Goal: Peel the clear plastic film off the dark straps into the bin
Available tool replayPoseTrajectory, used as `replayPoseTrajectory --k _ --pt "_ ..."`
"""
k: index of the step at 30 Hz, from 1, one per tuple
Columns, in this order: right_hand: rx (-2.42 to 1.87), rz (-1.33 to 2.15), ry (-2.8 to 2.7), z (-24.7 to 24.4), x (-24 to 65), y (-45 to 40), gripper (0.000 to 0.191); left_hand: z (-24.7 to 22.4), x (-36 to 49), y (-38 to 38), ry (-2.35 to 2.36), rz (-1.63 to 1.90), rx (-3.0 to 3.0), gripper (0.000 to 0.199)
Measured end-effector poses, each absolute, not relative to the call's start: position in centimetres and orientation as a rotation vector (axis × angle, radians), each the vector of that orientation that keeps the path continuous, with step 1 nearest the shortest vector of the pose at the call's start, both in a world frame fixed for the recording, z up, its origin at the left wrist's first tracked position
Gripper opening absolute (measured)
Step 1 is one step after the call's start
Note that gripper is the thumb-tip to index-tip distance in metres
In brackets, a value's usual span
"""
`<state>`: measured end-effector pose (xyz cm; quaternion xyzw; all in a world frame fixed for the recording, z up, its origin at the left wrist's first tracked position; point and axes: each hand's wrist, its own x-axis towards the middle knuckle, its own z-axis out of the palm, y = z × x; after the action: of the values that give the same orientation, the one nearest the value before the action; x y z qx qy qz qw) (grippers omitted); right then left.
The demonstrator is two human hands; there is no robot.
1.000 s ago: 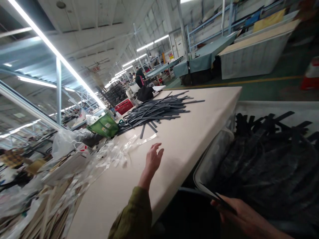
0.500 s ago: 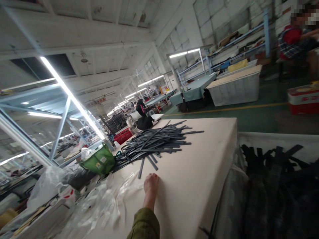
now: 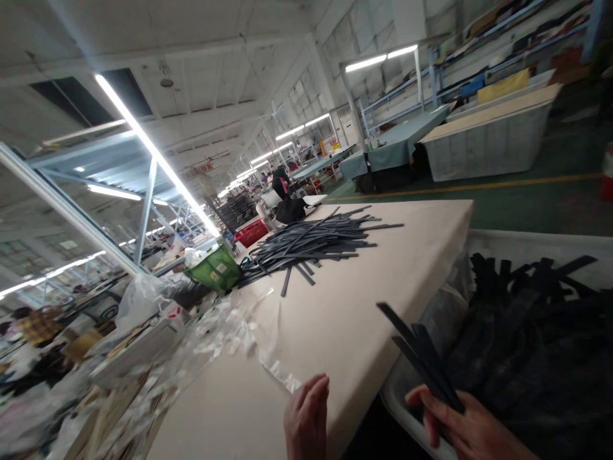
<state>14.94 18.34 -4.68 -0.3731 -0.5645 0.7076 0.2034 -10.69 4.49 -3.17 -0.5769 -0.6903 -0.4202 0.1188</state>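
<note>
Dark grey strips (image 3: 433, 367) are fanning out from the right hand (image 3: 447, 418), which is clamping its fingers around their near ends. Their free ends are pointing up and to the far left, showing in front of the right edge of a pale surface (image 3: 364, 281). The left hand (image 3: 306, 418) is staying apart from the right one, over the near part of the surface, its fingers drawn close together and pointing up. A ribbon of clear film (image 3: 278, 370) is reaching that hand; whether the fingers are pinching it, one cannot tell.

Farther back on the surface, a loose pile (image 3: 316, 236) of similar strips is lying, many of them crossing. At its left a green basket (image 3: 215, 268) is leaning, and a red crate (image 3: 251, 232) is sitting beyond. A black bag (image 3: 290, 209) is resting at the far end, with a person (image 3: 280, 182) in dark clothing appearing behind it. Crumpled clear plastic (image 3: 215, 335) is spreading along the left edge. At the near right, a white bin (image 3: 531, 241) is holding black pieces (image 3: 541, 281).
</note>
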Motion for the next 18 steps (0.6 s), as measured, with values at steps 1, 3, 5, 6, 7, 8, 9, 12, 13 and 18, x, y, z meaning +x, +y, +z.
replayPoseTrajectory --k 1,3,5,6,7,8,9,12,13,18 --pt "-0.949 2.051 -1.58 -3.5 14.6 17.8 0.066 -3.0 -9.7 3.1 -1.987 -1.203 -1.688 0.027" --pt "-0.832 2.171 -1.617 -1.8 13.4 16.5 0.061 -2.5 -7.8 0.9 -1.913 -1.152 -1.688 0.027" --pt "-0.796 2.308 -1.673 -1.1 11.9 15.1 0.057 -1.9 -6.2 -0.5 -1.841 -1.123 -1.67 0.027" --pt "-0.777 2.394 -1.691 -1.0 11.2 14.4 0.057 -1.8 -5.6 -1.0 -1.813 -1.112 -1.673 0.026" --pt "-0.75 2.491 -1.702 -1.1 10.5 13.8 0.058 -1.8 -5.0 -1.4 -1.79 -1.093 -1.685 0.026" --pt "-0.718 2.577 -1.707 -1.1 9.8 13.2 0.059 -1.9 -4.5 -1.8 -1.772 -1.072 -1.7 0.025" --pt "-0.694 2.639 -1.705 -1.2 9.3 12.7 0.059 -2.0 -4.1 -2.1 -1.76 -1.045 -1.716 0.025" --pt "-0.667 2.67 -1.711 -0.8 7.9 11.9 0.055 -2.7 -3.0 -3.1 -1.763 -0.94 -1.757 0.028" --pt "-0.667 2.647 -1.725 -0.6 7.6 11.8 0.052 -2.9 -2.7 -3.4 -1.767 -0.908 -1.774 0.03" --pt "-0.651 2.541 -1.888 -0.8 6.0 11.5 0.046 -3.2 -1.7 -3.8 -1.759 -0.854 -1.816 0.027"
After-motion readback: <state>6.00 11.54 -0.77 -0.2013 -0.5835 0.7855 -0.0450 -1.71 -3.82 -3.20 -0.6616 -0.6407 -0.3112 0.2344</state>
